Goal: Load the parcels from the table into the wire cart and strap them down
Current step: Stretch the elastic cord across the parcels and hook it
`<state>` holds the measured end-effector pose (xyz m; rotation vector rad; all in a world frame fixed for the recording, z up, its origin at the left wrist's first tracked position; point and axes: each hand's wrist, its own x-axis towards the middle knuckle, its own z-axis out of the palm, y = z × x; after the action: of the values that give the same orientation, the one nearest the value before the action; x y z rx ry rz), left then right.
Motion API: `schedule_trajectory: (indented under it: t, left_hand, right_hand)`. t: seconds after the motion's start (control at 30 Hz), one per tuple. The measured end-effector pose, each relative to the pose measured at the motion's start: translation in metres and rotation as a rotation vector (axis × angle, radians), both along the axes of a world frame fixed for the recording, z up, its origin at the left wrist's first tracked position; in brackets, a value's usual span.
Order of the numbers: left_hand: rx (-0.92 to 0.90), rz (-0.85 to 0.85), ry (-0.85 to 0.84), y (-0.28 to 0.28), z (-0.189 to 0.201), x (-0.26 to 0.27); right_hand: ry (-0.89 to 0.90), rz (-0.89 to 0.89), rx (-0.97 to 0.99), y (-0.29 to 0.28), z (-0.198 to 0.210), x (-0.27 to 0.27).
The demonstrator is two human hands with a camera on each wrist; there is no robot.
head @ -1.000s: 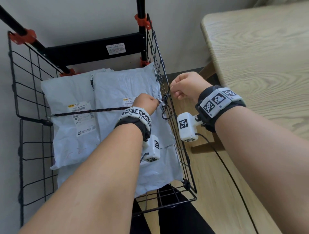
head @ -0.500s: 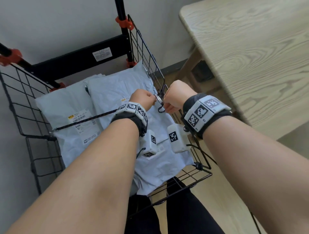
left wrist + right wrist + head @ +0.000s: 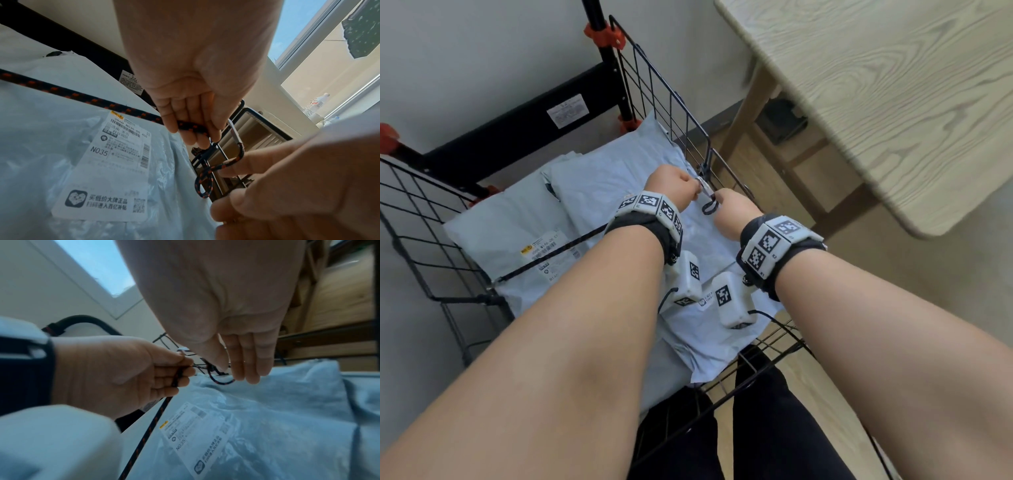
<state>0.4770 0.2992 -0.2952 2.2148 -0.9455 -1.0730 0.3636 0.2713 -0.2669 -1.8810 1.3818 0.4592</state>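
Observation:
Grey plastic parcels (image 3: 599,192) (image 3: 61,146) (image 3: 277,410) lie flat in the black wire cart (image 3: 667,102). A dark cord with orange flecks (image 3: 541,263) (image 3: 82,95) (image 3: 152,423) runs across them from the cart's left side. My left hand (image 3: 674,186) (image 3: 193,128) (image 3: 164,374) grips the cord's end at its metal clip (image 3: 703,185) (image 3: 234,131), close to the cart's right wire wall. My right hand (image 3: 729,214) (image 3: 246,164) (image 3: 234,368) pinches the small cord loop (image 3: 710,207) (image 3: 205,183) (image 3: 222,381) hanging below the clip.
A light wooden table (image 3: 876,102) stands to the right of the cart, its leg (image 3: 750,109) close to the wire wall. The cart's black post with orange clamps (image 3: 602,34) rises at the back. A grey wall lies behind. My dark trouser legs (image 3: 756,428) are at the cart's near edge.
My right hand has come in from outside the cart's right wall to the cord loop beside my left hand. The head view has swung so the cart sits lower left.

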Motion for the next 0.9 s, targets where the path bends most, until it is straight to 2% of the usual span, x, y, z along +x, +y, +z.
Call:
schedule_trajectory:
  t: [0.17,0.4,0.53,0.7,0.8,0.9]
  left_hand:
    - [0.0,-0.012,-0.002,0.0,-0.004,0.001]
    - [0.011,-0.053,-0.005,0.0,-0.008,0.0]
    - [0.08,-0.006,-0.009,-0.005,-0.004,-0.004]
    - [0.129,0.038,-0.02,-0.011,-0.002,-0.004]
    - [0.129,0.02,-0.031,-0.01,-0.007,-0.001]
    - [0.191,-0.005,-0.052,-0.006,-0.021,0.002]
  right_hand:
    - [-0.112,-0.095,0.155,0.002,-0.014,-0.008]
    - [-0.141,-0.141,0.16,0.004,-0.028,-0.012]
    - [-0.108,-0.209,0.187,0.009,-0.038,-0.008]
    - [-0.057,-0.262,0.439,0.023,-0.037,0.001]
    - [-0.017,-0.254,0.494,0.032,-0.037,0.0]
    - [0.051,-0.115,0.535,0.042,-0.052,0.0]
